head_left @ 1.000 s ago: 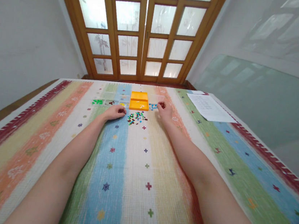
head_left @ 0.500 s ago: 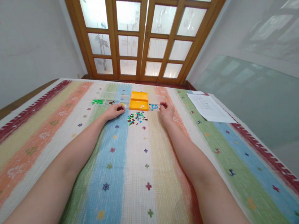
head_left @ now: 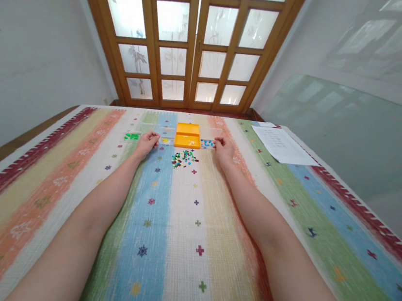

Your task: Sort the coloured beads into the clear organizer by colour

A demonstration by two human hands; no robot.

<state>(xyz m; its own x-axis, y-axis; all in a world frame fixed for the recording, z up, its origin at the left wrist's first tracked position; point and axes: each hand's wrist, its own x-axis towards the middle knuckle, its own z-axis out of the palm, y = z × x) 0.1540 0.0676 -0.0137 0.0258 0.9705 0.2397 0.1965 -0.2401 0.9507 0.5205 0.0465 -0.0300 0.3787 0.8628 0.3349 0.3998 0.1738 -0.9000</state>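
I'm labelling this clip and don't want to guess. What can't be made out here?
Head view only.
Whether the left hand pinches anything: curled fingers hide it, too small.
Whether the right hand holds anything: its own back hides the fingertips.
Shapes of the coloured pieces: too small.
What lies in the orange tray: too small.
Print on the paper sheet: too small to read.

hands (head_left: 148, 142) (head_left: 223, 148) 2 | orange box (head_left: 187, 135) 1 | paper sheet (head_left: 282, 144) 1 | pile of small pieces (head_left: 184, 158) 1
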